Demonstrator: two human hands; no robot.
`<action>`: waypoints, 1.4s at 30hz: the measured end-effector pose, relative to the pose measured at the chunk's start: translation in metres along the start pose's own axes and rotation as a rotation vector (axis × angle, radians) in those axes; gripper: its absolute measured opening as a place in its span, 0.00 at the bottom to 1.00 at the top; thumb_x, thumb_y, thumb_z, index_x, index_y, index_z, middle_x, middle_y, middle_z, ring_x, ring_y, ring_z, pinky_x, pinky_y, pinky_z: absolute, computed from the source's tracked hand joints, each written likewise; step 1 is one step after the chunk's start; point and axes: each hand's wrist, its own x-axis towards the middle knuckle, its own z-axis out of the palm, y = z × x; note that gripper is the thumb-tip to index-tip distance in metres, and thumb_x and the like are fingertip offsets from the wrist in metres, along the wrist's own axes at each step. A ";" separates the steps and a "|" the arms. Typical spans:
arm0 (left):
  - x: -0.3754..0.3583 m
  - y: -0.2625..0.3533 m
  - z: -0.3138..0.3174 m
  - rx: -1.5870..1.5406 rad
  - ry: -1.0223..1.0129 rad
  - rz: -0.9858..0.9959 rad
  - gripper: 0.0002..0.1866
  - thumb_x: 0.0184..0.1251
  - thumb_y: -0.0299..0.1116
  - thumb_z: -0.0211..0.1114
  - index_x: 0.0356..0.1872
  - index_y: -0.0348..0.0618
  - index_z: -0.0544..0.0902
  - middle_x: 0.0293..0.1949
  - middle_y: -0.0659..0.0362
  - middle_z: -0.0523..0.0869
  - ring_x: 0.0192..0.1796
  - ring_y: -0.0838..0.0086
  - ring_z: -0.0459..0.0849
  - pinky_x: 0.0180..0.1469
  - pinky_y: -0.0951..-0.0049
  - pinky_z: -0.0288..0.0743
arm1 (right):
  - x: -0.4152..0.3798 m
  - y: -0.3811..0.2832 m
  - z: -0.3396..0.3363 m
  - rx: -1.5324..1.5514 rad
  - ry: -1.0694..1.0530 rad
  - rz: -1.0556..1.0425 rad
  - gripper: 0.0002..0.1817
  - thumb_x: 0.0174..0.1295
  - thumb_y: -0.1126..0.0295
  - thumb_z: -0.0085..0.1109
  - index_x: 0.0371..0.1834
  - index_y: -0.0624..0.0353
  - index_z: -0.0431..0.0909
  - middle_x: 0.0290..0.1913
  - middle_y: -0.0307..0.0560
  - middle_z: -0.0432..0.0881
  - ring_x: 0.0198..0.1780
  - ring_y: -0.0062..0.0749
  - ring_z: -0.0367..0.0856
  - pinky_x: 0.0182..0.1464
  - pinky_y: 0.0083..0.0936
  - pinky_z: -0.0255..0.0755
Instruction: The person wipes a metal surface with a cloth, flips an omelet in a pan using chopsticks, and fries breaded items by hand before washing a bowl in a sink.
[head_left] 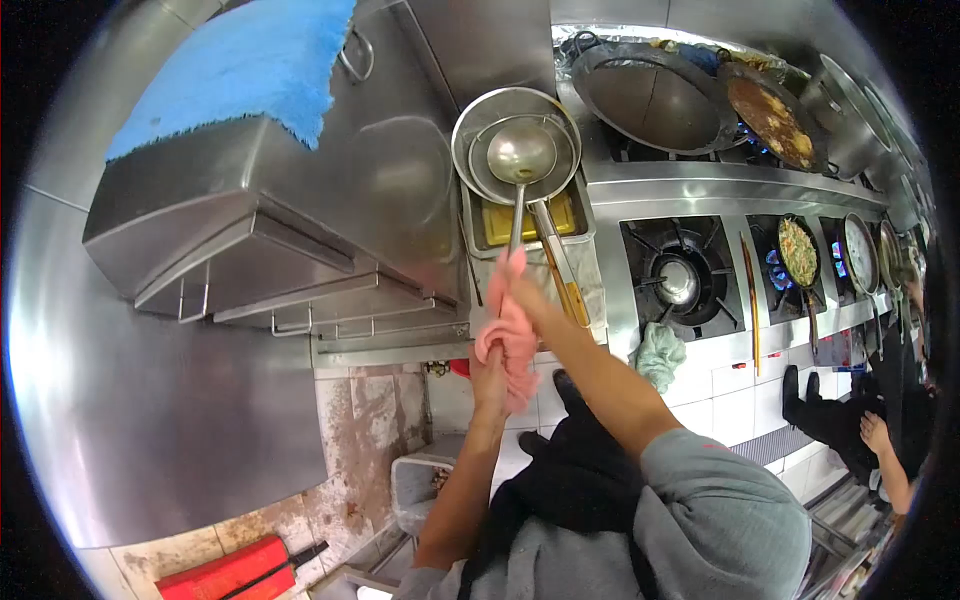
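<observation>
A pink cloth (517, 345) is bunched around the lower handle of a metal ladle (522, 155). My right hand (527, 302) closes on the cloth near its upper end, by the handle. Lower down, my left hand (489, 378) grips the same cloth; the handle's end is hidden in there. The ladle's bowl lies over a round strainer (466, 150) with a handle. Beneath them is a rectangular metal tray (589, 212) containing yellow liquid. A yellow-ended utensil (572, 300) rests just right of my hands.
Right of me is an unlit burner (678, 285), with a green cloth (660, 357) hanging at the counter edge. Beyond it, a pan of shredded food (798, 252) sits over a blue flame. Large woks (655, 100) stand behind. Another person's hand (875, 433) shows at far right.
</observation>
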 end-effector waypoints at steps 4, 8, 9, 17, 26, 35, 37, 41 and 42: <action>-0.024 0.036 0.017 -0.167 -0.159 -0.126 0.12 0.69 0.30 0.50 0.51 0.41 0.70 0.48 0.58 0.76 0.45 0.74 0.79 0.46 0.75 0.76 | -0.081 0.002 0.023 -0.133 0.026 0.000 0.11 0.57 0.63 0.50 0.32 0.61 0.73 0.24 0.41 0.75 0.28 0.24 0.74 0.28 0.24 0.68; -0.021 -0.003 0.006 -0.048 0.011 -0.108 0.12 0.68 0.30 0.50 0.51 0.42 0.70 0.48 0.58 0.76 0.46 0.75 0.78 0.46 0.75 0.76 | -0.072 0.006 0.006 -0.354 -0.090 -0.001 0.11 0.57 0.62 0.51 0.30 0.60 0.73 0.25 0.41 0.75 0.27 0.24 0.73 0.27 0.25 0.69; -0.022 -0.006 0.004 -0.028 -0.013 -0.034 0.11 0.67 0.29 0.49 0.49 0.42 0.71 0.46 0.59 0.76 0.46 0.76 0.77 0.47 0.76 0.74 | -0.075 0.007 0.008 -0.292 -0.087 -0.033 0.13 0.58 0.60 0.51 0.28 0.60 0.73 0.24 0.40 0.74 0.26 0.24 0.72 0.26 0.24 0.69; -0.043 -0.007 -0.007 0.141 0.085 0.014 0.11 0.67 0.30 0.49 0.48 0.41 0.73 0.43 0.61 0.77 0.45 0.79 0.76 0.46 0.80 0.72 | -0.108 0.064 0.016 -0.354 0.169 -0.089 0.13 0.62 0.64 0.48 0.43 0.62 0.70 0.34 0.54 0.77 0.35 0.38 0.78 0.36 0.30 0.71; -0.072 -0.007 -0.014 0.288 0.217 0.151 0.08 0.61 0.27 0.56 0.40 0.39 0.75 0.40 0.60 0.79 0.42 0.78 0.76 0.47 0.76 0.70 | -0.113 0.056 0.012 -1.227 0.193 -0.451 0.24 0.65 0.50 0.39 0.39 0.64 0.72 0.29 0.62 0.79 0.28 0.59 0.78 0.30 0.48 0.70; -0.081 0.034 0.009 -0.034 -0.002 0.092 0.12 0.65 0.28 0.54 0.47 0.36 0.73 0.45 0.58 0.78 0.47 0.77 0.76 0.49 0.76 0.71 | -0.203 -0.090 -0.014 0.429 -0.133 0.048 0.21 0.62 0.55 0.48 0.51 0.58 0.67 0.47 0.45 0.76 0.47 0.37 0.77 0.48 0.34 0.72; -0.073 0.047 0.029 -0.113 -0.104 0.011 0.12 0.66 0.28 0.54 0.48 0.36 0.73 0.45 0.58 0.78 0.47 0.77 0.77 0.48 0.76 0.71 | -0.216 -0.133 -0.034 0.358 -0.147 -0.176 0.21 0.60 0.67 0.43 0.56 0.66 0.63 0.52 0.53 0.72 0.57 0.42 0.70 0.59 0.35 0.64; -0.038 0.040 0.070 -0.016 -0.138 -0.102 0.11 0.66 0.29 0.54 0.47 0.37 0.74 0.43 0.58 0.80 0.42 0.78 0.79 0.42 0.76 0.74 | -0.143 -0.129 -0.073 -0.268 0.126 -0.343 0.23 0.53 0.70 0.52 0.54 0.66 0.66 0.48 0.54 0.75 0.50 0.43 0.76 0.54 0.35 0.69; -0.029 0.033 0.078 0.067 -0.195 -0.098 0.13 0.65 0.31 0.56 0.47 0.37 0.74 0.42 0.58 0.80 0.41 0.78 0.79 0.41 0.76 0.74 | -0.119 -0.113 -0.074 -0.545 0.224 -0.438 0.24 0.53 0.69 0.55 0.53 0.67 0.67 0.45 0.57 0.76 0.47 0.45 0.77 0.50 0.36 0.71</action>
